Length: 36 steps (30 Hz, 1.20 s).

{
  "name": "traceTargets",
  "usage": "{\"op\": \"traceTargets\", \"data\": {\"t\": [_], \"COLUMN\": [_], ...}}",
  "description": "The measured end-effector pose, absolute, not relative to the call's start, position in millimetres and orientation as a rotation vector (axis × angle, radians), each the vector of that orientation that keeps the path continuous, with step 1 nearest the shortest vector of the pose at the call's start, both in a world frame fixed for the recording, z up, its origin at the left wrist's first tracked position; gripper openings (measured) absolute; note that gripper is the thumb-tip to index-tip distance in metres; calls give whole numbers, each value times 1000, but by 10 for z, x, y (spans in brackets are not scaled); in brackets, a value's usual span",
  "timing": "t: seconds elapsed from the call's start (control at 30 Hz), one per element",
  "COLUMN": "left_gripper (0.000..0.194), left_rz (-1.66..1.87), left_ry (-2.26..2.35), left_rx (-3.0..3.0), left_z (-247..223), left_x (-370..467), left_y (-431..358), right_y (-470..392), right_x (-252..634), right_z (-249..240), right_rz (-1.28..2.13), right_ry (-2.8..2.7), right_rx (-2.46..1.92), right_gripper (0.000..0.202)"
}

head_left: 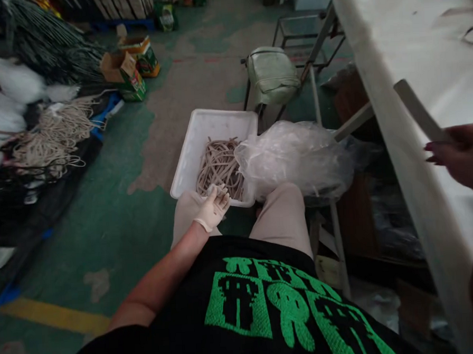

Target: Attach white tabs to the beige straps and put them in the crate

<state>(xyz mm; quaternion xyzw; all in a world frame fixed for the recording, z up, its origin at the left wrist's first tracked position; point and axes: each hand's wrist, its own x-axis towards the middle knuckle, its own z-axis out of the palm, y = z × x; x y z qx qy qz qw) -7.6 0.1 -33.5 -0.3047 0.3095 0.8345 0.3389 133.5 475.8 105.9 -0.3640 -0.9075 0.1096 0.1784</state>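
Observation:
My left hand [215, 205], in a pale glove, is palm up over my knee at the near edge of a white plastic bin [183, 153]. Its fingers are slightly bent and apart, with nothing visible in them. Inside the bin lies a tangled heap of beige cord-like strips [219, 164]. At the right edge, my right hand [459, 152] is closed round one end of a flat grey bar [419, 109], held over the white-covered table [423, 45]. Part of that hand is cut off by the frame.
Clear plastic bags [294, 155] bulge between the bin and the table legs. Beyond them stands a stool with a green padded seat [273, 74]. Coiled cords [54, 136] lie on dark sheeting at left, near open cardboard boxes [126, 74].

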Motion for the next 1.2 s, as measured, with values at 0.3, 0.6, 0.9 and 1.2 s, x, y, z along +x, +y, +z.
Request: {"op": "traceTargets", "data": {"t": [0.3,0.6,0.9,1.2], "left_gripper": [27,27,25,21], "left_rz": [2105,2103,2097,2048], "left_ry": [764,825,839,870], "left_rx": [-799,-823,-803,-773], "left_z": [-430,-545,-503,-561], "left_x": [13,-18,1,109], "left_y": [80,22,48,122], "right_y": [2160,2005,1942,1888], "right_x": [1300,1442,1407,1372], "right_z": [496,331,267,211], "right_rz": [1110,1295,1376,1357], "right_ry": [-3123,-3131,-3071,-3068], "right_rx": [-244,-269,-424,-504], "right_gripper": [34,35,34,32]}}
